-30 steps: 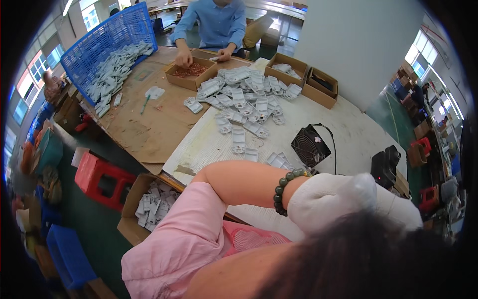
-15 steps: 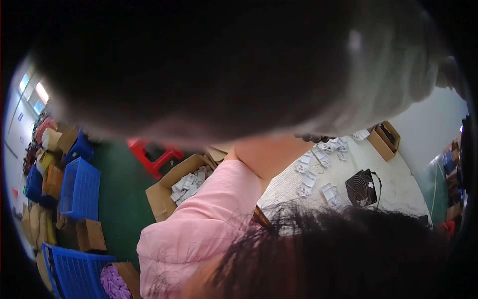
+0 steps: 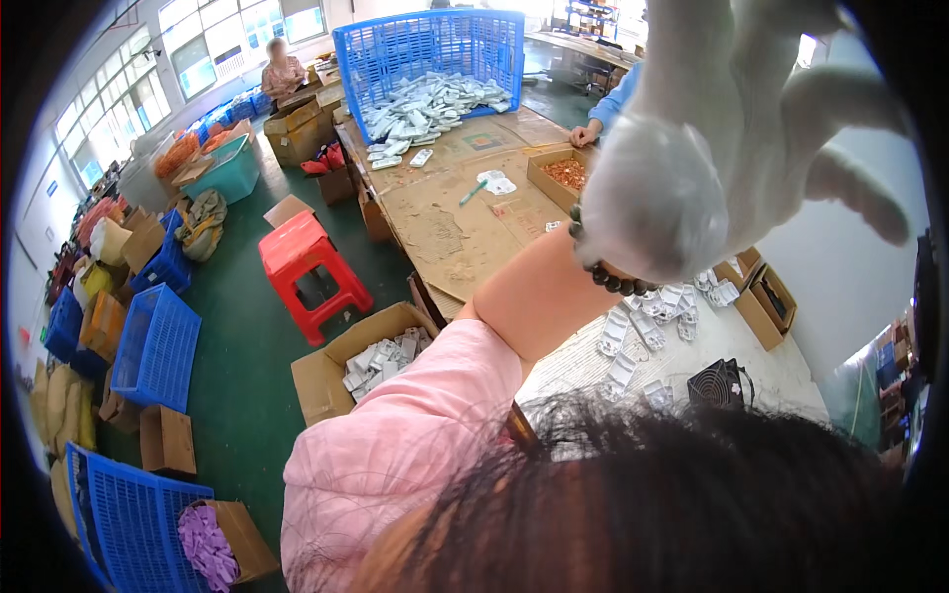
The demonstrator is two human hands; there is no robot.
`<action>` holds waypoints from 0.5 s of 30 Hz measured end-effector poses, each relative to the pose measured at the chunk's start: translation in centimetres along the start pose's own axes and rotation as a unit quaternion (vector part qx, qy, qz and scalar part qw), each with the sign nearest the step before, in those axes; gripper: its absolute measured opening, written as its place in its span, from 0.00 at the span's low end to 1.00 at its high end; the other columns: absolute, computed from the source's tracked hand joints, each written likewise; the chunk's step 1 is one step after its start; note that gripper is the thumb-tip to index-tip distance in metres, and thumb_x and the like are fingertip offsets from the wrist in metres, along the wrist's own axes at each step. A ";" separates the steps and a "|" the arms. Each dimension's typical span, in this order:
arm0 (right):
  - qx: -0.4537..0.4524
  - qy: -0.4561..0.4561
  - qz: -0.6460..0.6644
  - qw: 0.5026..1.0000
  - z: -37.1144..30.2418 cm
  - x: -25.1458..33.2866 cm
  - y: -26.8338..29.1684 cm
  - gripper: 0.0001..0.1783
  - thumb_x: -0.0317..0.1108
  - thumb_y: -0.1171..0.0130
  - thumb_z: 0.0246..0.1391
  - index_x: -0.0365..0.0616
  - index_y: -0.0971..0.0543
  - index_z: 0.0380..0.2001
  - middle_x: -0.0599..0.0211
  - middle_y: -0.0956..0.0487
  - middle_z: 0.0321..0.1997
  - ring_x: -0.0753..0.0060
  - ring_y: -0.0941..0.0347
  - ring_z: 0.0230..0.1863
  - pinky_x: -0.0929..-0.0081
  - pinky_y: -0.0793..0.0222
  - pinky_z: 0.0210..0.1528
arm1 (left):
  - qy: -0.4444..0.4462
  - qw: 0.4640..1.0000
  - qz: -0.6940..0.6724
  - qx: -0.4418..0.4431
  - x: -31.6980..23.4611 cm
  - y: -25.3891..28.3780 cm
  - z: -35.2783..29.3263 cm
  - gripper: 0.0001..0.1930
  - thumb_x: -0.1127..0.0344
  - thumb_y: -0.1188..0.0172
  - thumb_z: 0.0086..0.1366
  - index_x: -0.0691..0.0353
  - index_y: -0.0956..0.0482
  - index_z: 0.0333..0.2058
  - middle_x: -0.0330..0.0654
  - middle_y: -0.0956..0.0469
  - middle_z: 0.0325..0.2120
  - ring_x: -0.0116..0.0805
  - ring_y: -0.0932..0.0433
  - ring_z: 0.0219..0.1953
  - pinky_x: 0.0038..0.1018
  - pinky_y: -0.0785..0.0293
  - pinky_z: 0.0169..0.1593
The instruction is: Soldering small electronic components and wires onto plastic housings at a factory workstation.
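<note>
My left hand (image 3: 722, 158), in a white glove, is raised close to the camera at the upper right. Its fingers are spread and I see nothing held in them; some fingertips run out of the picture. A dark beaded bracelet (image 3: 615, 282) circles the wrist, and a pink sleeve covers my upper arm. Behind and below the hand, white moulded plastic parts (image 3: 647, 326) lie on a pale ridged worktop (image 3: 573, 381). My right hand is out of view. Dark hair fills the bottom edge.
A blue crate (image 3: 430, 35) of white parts lies on the cardboard-covered table (image 3: 435, 232). A co-worker's hand (image 3: 585, 133) is near a carton (image 3: 539, 178) of small orange pieces. A red stool (image 3: 297, 247), an open carton (image 3: 321, 385) and blue crates (image 3: 158, 346) stand on the green floor.
The large dark blur that covered the upper view has gone, uncovering the table, crate and co-workers. My gloved left hand now shows at the upper right with its fingers spread.
</note>
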State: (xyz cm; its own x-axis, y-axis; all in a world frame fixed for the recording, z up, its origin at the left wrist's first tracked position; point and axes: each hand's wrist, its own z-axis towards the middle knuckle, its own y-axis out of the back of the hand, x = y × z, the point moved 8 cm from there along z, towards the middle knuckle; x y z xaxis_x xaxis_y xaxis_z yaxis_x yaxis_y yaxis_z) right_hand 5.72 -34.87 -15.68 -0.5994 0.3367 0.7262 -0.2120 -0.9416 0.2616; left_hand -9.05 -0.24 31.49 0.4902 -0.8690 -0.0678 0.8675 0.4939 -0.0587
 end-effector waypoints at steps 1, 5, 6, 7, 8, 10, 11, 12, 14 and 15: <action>-0.003 -0.021 -0.015 1.000 -0.4 -1.2 2.0 0.14 0.22 0.52 0.58 0.35 0.34 0.48 0.65 0.35 0.39 0.79 0.40 0.31 0.88 0.40 0.29 | 0.001 1.000 -0.031 0.000 1.7 1.5 -0.7 0.50 0.53 0.30 0.50 0.52 0.53 0.66 0.46 0.36 0.55 0.45 0.33 0.57 0.40 0.26 0.52; -0.074 -0.240 0.272 0.929 -2.0 -9.0 3.6 0.18 0.18 0.52 0.55 0.36 0.35 0.51 0.62 0.35 0.40 0.74 0.37 0.33 0.83 0.37 0.31 | 0.040 0.998 -0.032 0.024 5.4 2.8 -2.5 0.53 0.51 0.28 0.49 0.50 0.55 0.67 0.46 0.37 0.56 0.45 0.33 0.58 0.40 0.26 0.52; -0.109 -0.286 0.334 0.891 -2.3 -9.9 3.4 0.20 0.18 0.49 0.53 0.32 0.33 0.50 0.58 0.33 0.41 0.71 0.36 0.33 0.80 0.34 0.32 | 0.060 0.998 -0.015 0.029 6.4 3.4 -3.4 0.52 0.49 0.30 0.51 0.51 0.55 0.66 0.46 0.38 0.56 0.45 0.33 0.58 0.39 0.26 0.52; -0.117 -0.300 0.351 0.879 -2.4 -9.9 2.6 0.20 0.18 0.49 0.53 0.33 0.33 0.51 0.58 0.33 0.41 0.71 0.35 0.33 0.79 0.34 0.32 | 0.084 0.996 0.017 0.028 7.5 4.1 -4.7 0.46 0.46 0.35 0.56 0.52 0.52 0.66 0.47 0.38 0.57 0.44 0.33 0.58 0.38 0.27 0.52; -0.109 -0.299 0.347 0.882 -2.1 -8.9 1.8 0.20 0.17 0.49 0.53 0.33 0.34 0.51 0.58 0.33 0.41 0.70 0.35 0.33 0.79 0.33 0.32 | 0.108 0.993 0.049 0.025 8.5 4.8 -6.2 0.41 0.43 0.41 0.60 0.54 0.49 0.65 0.48 0.37 0.57 0.43 0.33 0.58 0.37 0.28 0.53; -0.087 -0.230 0.269 0.931 -1.3 -6.8 1.9 0.20 0.17 0.50 0.53 0.34 0.34 0.51 0.57 0.33 0.42 0.69 0.35 0.34 0.78 0.33 0.33 | 0.108 0.977 0.172 0.065 9.9 5.6 -8.4 0.28 0.40 0.53 0.65 0.59 0.30 0.49 0.48 0.31 0.53 0.44 0.34 0.58 0.40 0.33 0.56; -0.080 -0.183 0.211 0.957 -1.1 -5.8 2.3 0.21 0.17 0.50 0.53 0.34 0.34 0.51 0.57 0.33 0.42 0.69 0.35 0.34 0.78 0.33 0.33 | 0.106 0.963 0.230 0.091 10.6 6.0 -9.3 0.28 0.39 0.57 0.67 0.60 0.23 0.41 0.47 0.28 0.51 0.44 0.34 0.58 0.41 0.35 0.57; -0.065 -0.120 0.139 0.981 -0.7 -4.5 2.3 0.21 0.17 0.50 0.53 0.34 0.34 0.51 0.57 0.33 0.42 0.68 0.35 0.34 0.77 0.33 0.33 | 0.109 0.943 0.288 0.126 11.2 6.3 -10.2 0.29 0.39 0.58 0.67 0.59 0.20 0.33 0.45 0.25 0.49 0.44 0.34 0.59 0.43 0.38 0.58; -0.051 0.029 -0.023 0.998 -0.2 -1.2 2.1 0.21 0.16 0.51 0.53 0.35 0.35 0.52 0.57 0.33 0.42 0.68 0.35 0.35 0.77 0.33 0.34 | 0.150 0.896 0.381 0.170 12.6 7.0 -12.5 0.33 0.39 0.61 0.68 0.57 0.20 0.19 0.42 0.22 0.45 0.46 0.35 0.60 0.46 0.43 0.61; -0.053 0.108 -0.094 0.988 0.0 0.5 1.4 0.21 0.16 0.51 0.53 0.35 0.35 0.52 0.57 0.34 0.42 0.67 0.35 0.35 0.76 0.33 0.34 | 0.189 0.868 0.422 0.180 13.0 7.2 -13.8 0.35 0.39 0.63 0.68 0.55 0.22 0.14 0.41 0.21 0.44 0.48 0.37 0.60 0.47 0.47 0.62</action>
State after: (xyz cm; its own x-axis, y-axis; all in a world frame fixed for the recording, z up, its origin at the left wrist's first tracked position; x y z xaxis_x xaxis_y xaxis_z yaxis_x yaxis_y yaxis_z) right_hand 5.10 -36.03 -14.92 -0.6904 0.5078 0.5152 -0.4076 -0.8615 0.3029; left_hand 2.44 -7.55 16.40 0.9603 -0.0957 -0.2620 0.2159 0.8497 0.4810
